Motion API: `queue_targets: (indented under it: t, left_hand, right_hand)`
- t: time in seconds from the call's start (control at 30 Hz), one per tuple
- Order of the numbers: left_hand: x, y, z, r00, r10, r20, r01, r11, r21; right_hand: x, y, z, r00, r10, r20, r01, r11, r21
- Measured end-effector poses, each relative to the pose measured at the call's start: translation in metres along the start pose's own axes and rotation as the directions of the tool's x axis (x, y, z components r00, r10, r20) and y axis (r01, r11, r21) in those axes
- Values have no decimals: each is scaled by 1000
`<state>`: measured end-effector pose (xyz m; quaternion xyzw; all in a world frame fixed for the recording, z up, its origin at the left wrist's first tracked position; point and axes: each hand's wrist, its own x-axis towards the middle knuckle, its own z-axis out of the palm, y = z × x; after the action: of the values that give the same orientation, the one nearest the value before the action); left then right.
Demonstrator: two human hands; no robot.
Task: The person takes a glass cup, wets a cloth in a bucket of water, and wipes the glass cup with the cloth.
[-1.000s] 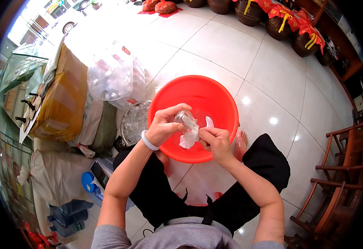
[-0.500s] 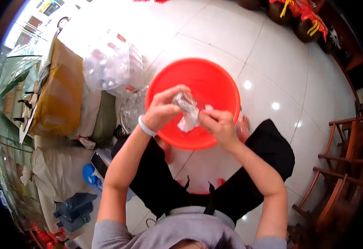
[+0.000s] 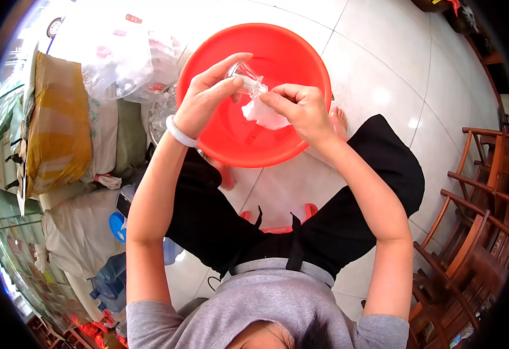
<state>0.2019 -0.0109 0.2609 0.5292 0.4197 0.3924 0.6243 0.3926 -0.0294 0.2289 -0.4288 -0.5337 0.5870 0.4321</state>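
Note:
Over a red plastic tub (image 3: 292, 49), my left hand (image 3: 204, 99) grips a small clear glass (image 3: 244, 73), which is tilted, its narrower end pointing toward my right hand. My right hand (image 3: 304, 110) is closed in a pinch at that narrower end. Below its fingertips hangs a crumpled white cloth or tissue (image 3: 265, 114), which I cannot tell apart more exactly. The inside of the glass is partly hidden by my left fingers.
Left of the tub are clear glassware (image 3: 162, 111), plastic-wrapped packs (image 3: 120, 70) and a taped cardboard box (image 3: 61, 119). Wooden chairs (image 3: 470, 215) line the right side. My feet are close to the tub on the tiled floor (image 3: 376, 64).
My view has shifted, so the tub and hands appear higher in the picture. Both hands are still together at the glass, which now shows more clearly, and the white cloth hangs more spread out.

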Motion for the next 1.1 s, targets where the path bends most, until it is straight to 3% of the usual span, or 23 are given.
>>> queue_targets:
  t: [0.2,0.33,0.4,0.43,0.5,0.6,0.73,0.8,0.83,0.87,0.93,1.07,1.1]
  left_hand:
    - [1,-4,3,995,-56,-83,56,998,3]
    - [1,-4,3,990,-94,-101,95,995,10]
    - [1,-2,4,995,-58,-84,60,998,28]
    - [0,-1,6,996,-50,-70,50,999,4]
    - [0,0,3,1000,-12,-13,11,999,-48]
    - [-1,3,-3,995,40,93,-31,995,-94]
    - [-7,1,-8,990,48,134,-20,979,-203]
    - [-9,4,-9,987,68,149,-38,980,-193]
    - [-10,3,-10,987,62,150,-34,983,-179]
    - [-11,1,-11,987,55,152,-30,986,-165]
    - [-13,-3,-12,990,61,126,-41,987,-154]
    - [-14,-2,-11,993,30,113,-13,989,-150]
    - [-14,2,-9,993,43,113,-25,987,-156]
  right_hand:
    - [-4,-7,3,996,-94,5,94,995,-39]
    - [-4,2,5,997,-76,2,76,997,-2]
    - [-6,-2,5,986,167,27,-169,956,241]
    - [-8,-4,5,987,156,34,-159,958,239]
    - [-10,-10,5,942,329,60,-327,865,381]
    - [-12,-17,4,928,357,103,-363,814,453]
    - [-16,-18,4,958,272,95,-288,893,345]
    - [-18,-15,4,992,120,41,-126,962,241]
    - [-17,-12,-1,993,102,52,-105,993,61]
    - [-17,-11,-2,994,98,54,-101,993,59]
    - [-16,-10,-3,988,-129,84,137,986,-99]
    - [-19,-17,4,990,-132,50,136,987,-89]
    - [-20,-18,7,999,11,37,-16,991,131]
